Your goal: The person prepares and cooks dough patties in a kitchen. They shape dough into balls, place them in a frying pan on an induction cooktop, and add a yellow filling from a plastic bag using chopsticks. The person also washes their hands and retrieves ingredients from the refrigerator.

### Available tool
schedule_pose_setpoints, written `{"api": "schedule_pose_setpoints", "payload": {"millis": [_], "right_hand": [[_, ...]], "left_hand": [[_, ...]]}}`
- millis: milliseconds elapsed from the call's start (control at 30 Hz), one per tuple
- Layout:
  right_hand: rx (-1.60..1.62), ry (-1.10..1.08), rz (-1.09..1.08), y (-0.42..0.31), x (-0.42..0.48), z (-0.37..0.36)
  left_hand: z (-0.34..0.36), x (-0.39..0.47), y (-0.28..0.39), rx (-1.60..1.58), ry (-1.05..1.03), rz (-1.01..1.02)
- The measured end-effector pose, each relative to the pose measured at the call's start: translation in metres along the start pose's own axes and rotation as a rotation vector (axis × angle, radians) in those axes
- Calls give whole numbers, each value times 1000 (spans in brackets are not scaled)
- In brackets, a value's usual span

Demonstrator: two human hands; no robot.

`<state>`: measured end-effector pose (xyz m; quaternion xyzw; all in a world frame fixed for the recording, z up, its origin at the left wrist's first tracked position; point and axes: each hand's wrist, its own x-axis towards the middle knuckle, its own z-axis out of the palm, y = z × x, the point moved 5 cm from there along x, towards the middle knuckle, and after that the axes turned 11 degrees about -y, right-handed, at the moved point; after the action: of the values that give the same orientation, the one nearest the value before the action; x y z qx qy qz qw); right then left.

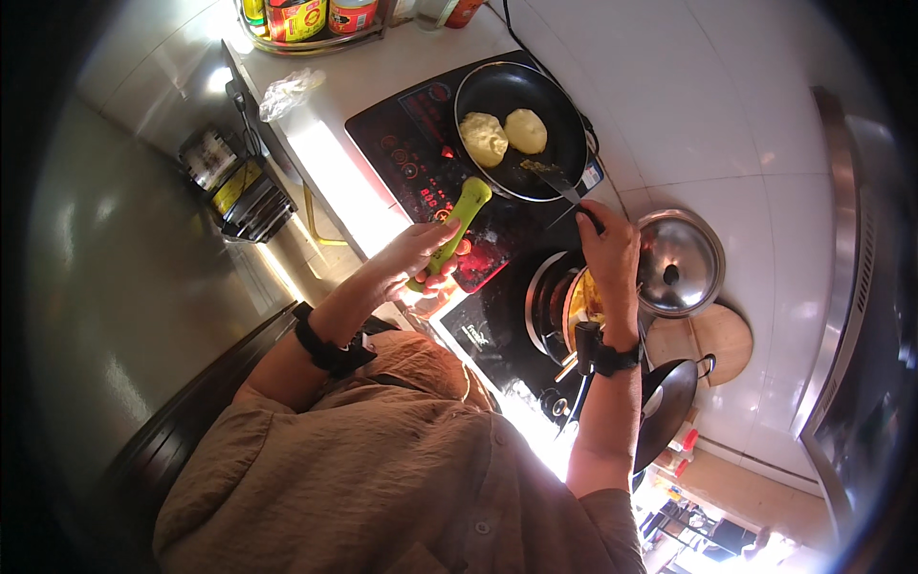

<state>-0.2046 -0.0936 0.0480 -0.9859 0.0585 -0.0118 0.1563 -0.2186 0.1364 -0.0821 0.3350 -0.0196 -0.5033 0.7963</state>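
Note:
A black frying pan rests on the induction cooker, whose red display is lit. Two pale yellow dough rounds lie in it: a lumpy one on the left and a smoother one beside it. My left hand is closed around the pan's green handle. In my right hand is the dark handle of a spatula. Its blade reaches into the pan below the smoother round, with brownish yellow residue at its tip.
A pot with yellow food sits on a black glass stove, partly behind my right forearm. A metal lid, round wooden board and wok stand along the tiled wall. A crumpled plastic bag and a condiment rack are at the far end.

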Motion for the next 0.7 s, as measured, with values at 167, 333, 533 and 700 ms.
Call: {"api": "schedule_pose_setpoints", "payload": {"millis": [167, 333, 533, 700], "right_hand": [[-19, 28, 3, -11, -2, 8], [-32, 66, 15, -16, 1, 10], [1071, -158, 394, 4, 9, 0], [684, 55, 121, -10, 0, 13]], "left_hand": [[0, 0, 0, -25, -18, 0], [1, 1, 0, -31, -32, 2], [1, 1, -1, -35, -40, 12], [1, 1, 0, -29, -9, 1]]}}
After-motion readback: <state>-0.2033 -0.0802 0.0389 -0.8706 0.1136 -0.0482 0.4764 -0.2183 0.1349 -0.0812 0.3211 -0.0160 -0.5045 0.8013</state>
